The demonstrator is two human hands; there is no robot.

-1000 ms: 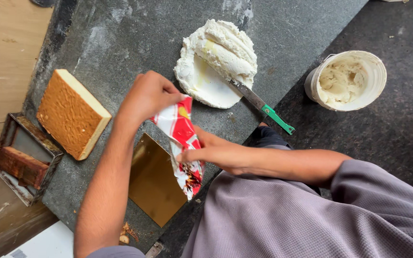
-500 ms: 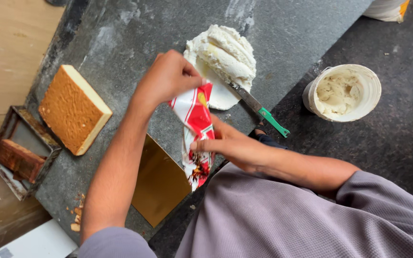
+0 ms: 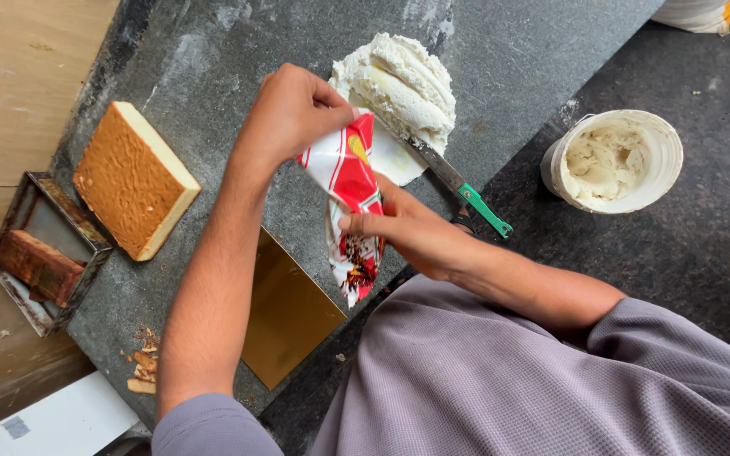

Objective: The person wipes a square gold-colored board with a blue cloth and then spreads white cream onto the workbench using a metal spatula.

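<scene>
Here, the red wrapper [image 3: 350, 198] is gripped between left hand [image 3: 293, 114] above and right hand [image 3: 411, 232] below.

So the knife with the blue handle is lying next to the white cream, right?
Not quite: the knife's handle is green, not blue. The head view shows it. The knife does lie on the counter, its blade reaching the white cream.

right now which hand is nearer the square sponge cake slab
Left. The left hand is a short way right of the sponge cake slab; the right hand is farther right, past the red packet.
</scene>
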